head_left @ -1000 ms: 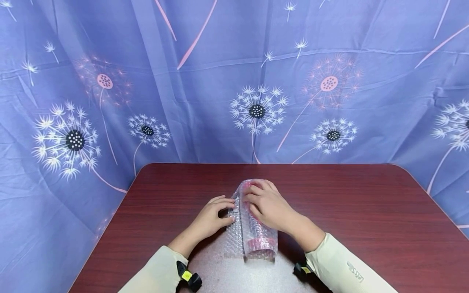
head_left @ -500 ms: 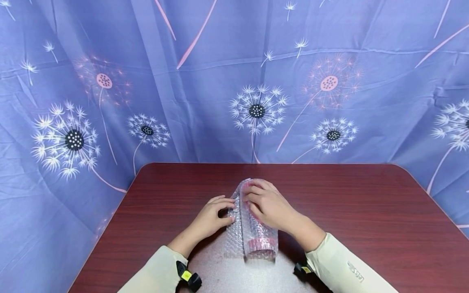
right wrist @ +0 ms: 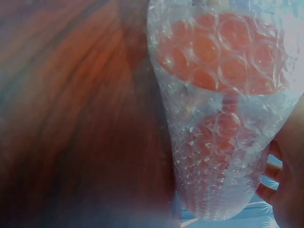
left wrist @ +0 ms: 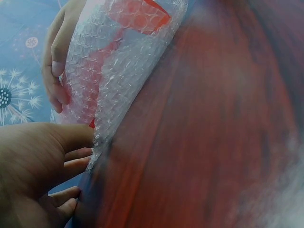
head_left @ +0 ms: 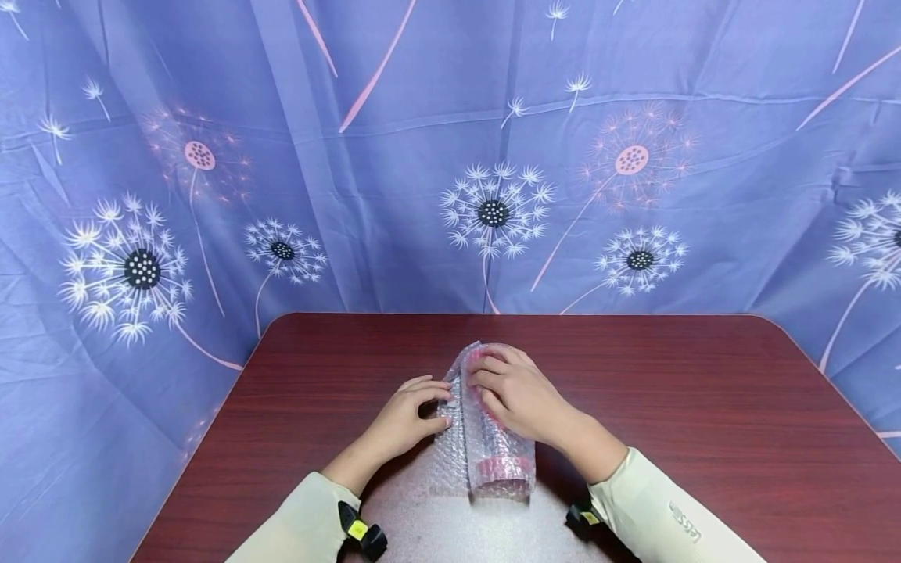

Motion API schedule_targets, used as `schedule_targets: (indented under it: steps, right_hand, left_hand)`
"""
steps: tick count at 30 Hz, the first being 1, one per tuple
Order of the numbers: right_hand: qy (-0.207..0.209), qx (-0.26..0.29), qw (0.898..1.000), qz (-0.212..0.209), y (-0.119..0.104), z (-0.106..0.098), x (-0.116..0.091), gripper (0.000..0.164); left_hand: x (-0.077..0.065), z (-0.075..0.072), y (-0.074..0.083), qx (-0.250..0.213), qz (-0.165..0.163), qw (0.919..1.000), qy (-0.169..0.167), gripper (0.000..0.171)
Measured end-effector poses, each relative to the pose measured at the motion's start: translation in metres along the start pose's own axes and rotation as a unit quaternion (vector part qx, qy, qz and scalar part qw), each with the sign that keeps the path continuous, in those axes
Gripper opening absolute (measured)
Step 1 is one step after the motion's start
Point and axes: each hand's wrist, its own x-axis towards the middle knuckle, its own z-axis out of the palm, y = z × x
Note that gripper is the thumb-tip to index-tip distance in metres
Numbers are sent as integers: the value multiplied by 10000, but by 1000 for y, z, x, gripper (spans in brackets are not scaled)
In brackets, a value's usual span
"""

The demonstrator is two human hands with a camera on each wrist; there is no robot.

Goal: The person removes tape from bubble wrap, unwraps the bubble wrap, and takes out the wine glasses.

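Observation:
A cylindrical thing with pinkish-red bands lies inside clear bubble wrap (head_left: 501,450), its long side running away from me. The layers blur its details, so its exact kind cannot be told. My right hand (head_left: 521,395) curves over the far half of the roll and grips it; its fingers (right wrist: 270,175) show along the side in the right wrist view. On the left, a loose flap of the wrap lies beside the roll. My left hand (head_left: 407,414) touches this flap, thumb and fingers spread apart, as the left wrist view shows at the wrap's edge (left wrist: 102,137).
The dark red wooden table (head_left: 669,391) extends widely to both sides, with rounded far corners. Behind it hangs a blue curtain (head_left: 394,195) printed with dandelions. A bright patch of light (head_left: 486,539) shines on the table's near side. Each wrist wears a small black camera.

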Motion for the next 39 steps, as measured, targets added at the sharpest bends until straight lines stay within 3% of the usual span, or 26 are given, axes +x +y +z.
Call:
schedule_targets:
  steps: [15,39]
  right_hand:
    - [-68,48,9999,127,1,-3,-1,19]
    - [-79,-312,9995,-63,1,-6,-2,23]
  left_hand:
    - [0,0,-1,44,50,10000,22,33]
    - [0,1,-1,11,41,10000,-14,32]
